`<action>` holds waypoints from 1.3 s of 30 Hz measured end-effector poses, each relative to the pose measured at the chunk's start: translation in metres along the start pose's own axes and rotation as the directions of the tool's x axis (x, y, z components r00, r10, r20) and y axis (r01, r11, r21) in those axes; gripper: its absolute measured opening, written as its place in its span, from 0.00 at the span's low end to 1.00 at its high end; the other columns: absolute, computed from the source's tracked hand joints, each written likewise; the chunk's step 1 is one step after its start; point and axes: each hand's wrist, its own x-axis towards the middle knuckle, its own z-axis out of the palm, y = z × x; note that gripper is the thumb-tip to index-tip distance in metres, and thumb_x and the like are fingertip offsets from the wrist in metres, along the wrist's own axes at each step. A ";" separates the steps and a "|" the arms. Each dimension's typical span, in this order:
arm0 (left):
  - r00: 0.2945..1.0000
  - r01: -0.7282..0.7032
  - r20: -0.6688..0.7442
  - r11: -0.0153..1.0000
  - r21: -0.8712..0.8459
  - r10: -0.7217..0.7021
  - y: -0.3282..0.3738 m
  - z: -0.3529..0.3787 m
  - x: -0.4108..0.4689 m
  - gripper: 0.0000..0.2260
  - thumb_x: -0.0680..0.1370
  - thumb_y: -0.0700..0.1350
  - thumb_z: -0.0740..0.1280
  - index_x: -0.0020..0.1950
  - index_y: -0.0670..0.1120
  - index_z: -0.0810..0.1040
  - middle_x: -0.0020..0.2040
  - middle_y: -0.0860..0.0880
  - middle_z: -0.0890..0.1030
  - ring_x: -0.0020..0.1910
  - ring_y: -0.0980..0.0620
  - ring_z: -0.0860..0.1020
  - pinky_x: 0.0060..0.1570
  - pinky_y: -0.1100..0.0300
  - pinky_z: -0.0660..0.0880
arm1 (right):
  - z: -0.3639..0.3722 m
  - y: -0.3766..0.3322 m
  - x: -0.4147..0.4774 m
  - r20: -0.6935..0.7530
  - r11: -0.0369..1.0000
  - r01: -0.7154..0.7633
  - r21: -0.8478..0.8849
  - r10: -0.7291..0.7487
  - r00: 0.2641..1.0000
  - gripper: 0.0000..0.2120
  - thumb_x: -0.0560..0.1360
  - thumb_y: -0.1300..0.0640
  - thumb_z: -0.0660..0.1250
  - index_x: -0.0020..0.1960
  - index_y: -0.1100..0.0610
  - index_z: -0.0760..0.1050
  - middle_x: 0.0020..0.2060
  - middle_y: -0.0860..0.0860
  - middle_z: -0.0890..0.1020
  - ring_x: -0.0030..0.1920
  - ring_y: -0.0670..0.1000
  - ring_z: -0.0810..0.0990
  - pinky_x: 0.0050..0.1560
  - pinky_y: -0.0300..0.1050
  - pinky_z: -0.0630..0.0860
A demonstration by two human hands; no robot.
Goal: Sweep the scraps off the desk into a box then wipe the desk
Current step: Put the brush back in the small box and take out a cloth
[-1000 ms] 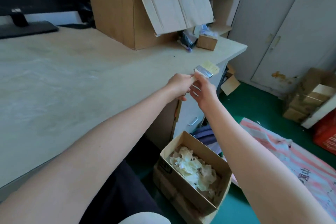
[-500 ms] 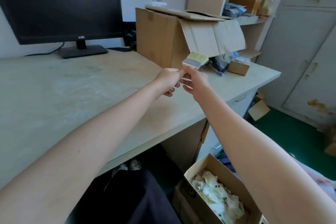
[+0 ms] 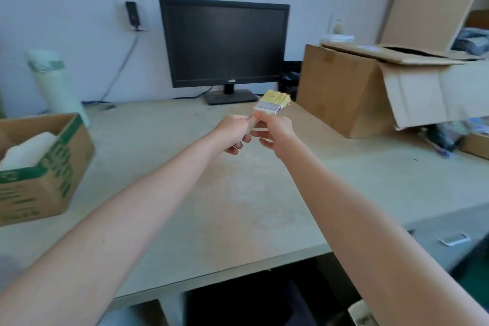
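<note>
A flat brush [image 3: 275, 103] with pale yellow bristles, a metal band and a wooden handle is held up over the middle of the desk [image 3: 238, 193]. My left hand [image 3: 234, 133] is closed around the handle from the left. Touching it from the right, my right hand [image 3: 276, 132] pinches the handle just below the metal band. The bristles point up and away from me. Only a corner of the scrap box [image 3: 361, 312] shows at the bottom edge, under the desk; its contents are hidden.
A black monitor [image 3: 225, 42] stands at the back. A large open cardboard box [image 3: 352, 92] sits at the right, with clutter beyond it. At the left are a green-printed carton [image 3: 50, 174] and a pale green bottle [image 3: 57, 82]. Drawers [image 3: 449, 239] lie below the desk's right end.
The view has swung left and up, away from the floor box toward the monitor. Both hands have stayed on the brush and carried it from the desk's right end to its middle.
</note>
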 end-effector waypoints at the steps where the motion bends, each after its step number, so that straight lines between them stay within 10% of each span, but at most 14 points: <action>1: 1.000 0.011 -0.019 1.000 0.006 -0.010 -0.004 -0.013 -0.001 0.09 0.81 0.49 0.54 0.53 0.51 0.74 0.33 0.49 0.68 0.26 0.53 0.61 0.29 0.64 0.62 | 0.014 -0.003 0.000 0.025 1.000 0.007 -0.020 -0.007 1.000 0.07 0.75 0.56 0.66 0.39 0.54 0.73 0.35 0.48 0.79 0.33 0.47 0.79 0.37 0.41 0.70; 16: 0.920 0.136 -0.384 0.982 0.132 -0.076 -0.068 -0.178 -0.032 0.15 0.81 0.54 0.56 0.53 0.48 0.78 0.37 0.52 0.77 0.30 0.54 0.73 0.29 0.64 0.70 | 0.212 -0.019 -0.011 0.401 0.978 0.111 -0.176 -0.031 0.916 0.07 0.74 0.56 0.66 0.38 0.56 0.73 0.34 0.49 0.79 0.29 0.48 0.78 0.33 0.39 0.68; 22: 0.846 0.269 -0.528 0.915 0.299 -0.076 -0.092 -0.237 -0.056 0.18 0.81 0.46 0.57 0.33 0.44 0.74 0.32 0.47 0.76 0.36 0.48 0.74 0.35 0.61 0.69 | 0.284 -0.018 -0.031 0.548 0.897 0.325 -0.300 -0.117 0.829 0.11 0.74 0.56 0.66 0.35 0.59 0.75 0.35 0.53 0.78 0.32 0.52 0.76 0.35 0.40 0.69; 26: 0.792 0.352 -0.568 0.928 0.125 -0.224 -0.113 -0.276 -0.068 0.11 0.79 0.43 0.61 0.51 0.37 0.80 0.46 0.39 0.83 0.44 0.41 0.81 0.48 0.48 0.80 | 0.320 -0.014 -0.044 0.669 0.812 0.459 -0.361 -0.118 0.734 0.13 0.74 0.58 0.64 0.30 0.58 0.72 0.28 0.53 0.72 0.31 0.51 0.69 0.33 0.41 0.64; 30: 0.712 0.518 -0.577 0.854 0.046 -0.400 -0.134 -0.298 -0.086 0.13 0.79 0.39 0.62 0.64 0.38 0.71 0.51 0.37 0.80 0.46 0.41 0.81 0.46 0.49 0.80 | 0.341 0.002 -0.047 0.739 0.551 0.668 -0.501 -0.129 0.661 0.11 0.73 0.61 0.61 0.31 0.56 0.71 0.32 0.53 0.73 0.40 0.55 0.72 0.37 0.41 0.65; 35: 0.675 0.720 -0.623 0.536 0.439 -0.396 -0.146 -0.301 -0.101 0.16 0.78 0.42 0.62 0.64 0.36 0.73 0.52 0.40 0.79 0.50 0.42 0.79 0.45 0.53 0.76 | 0.350 0.016 -0.052 0.749 0.078 0.750 -0.656 -0.049 0.660 0.16 0.75 0.55 0.63 0.61 0.58 0.74 0.63 0.57 0.73 0.65 0.57 0.69 0.62 0.54 0.64; 39: 0.689 0.725 -0.599 0.407 0.556 -0.408 -0.148 -0.293 -0.095 0.14 0.79 0.41 0.60 0.62 0.37 0.75 0.54 0.42 0.78 0.48 0.46 0.78 0.45 0.56 0.74 | 0.354 0.015 -0.053 0.750 -0.028 0.750 -0.661 -0.056 0.659 0.04 0.75 0.59 0.60 0.44 0.55 0.73 0.44 0.53 0.75 0.56 0.56 0.72 0.63 0.54 0.62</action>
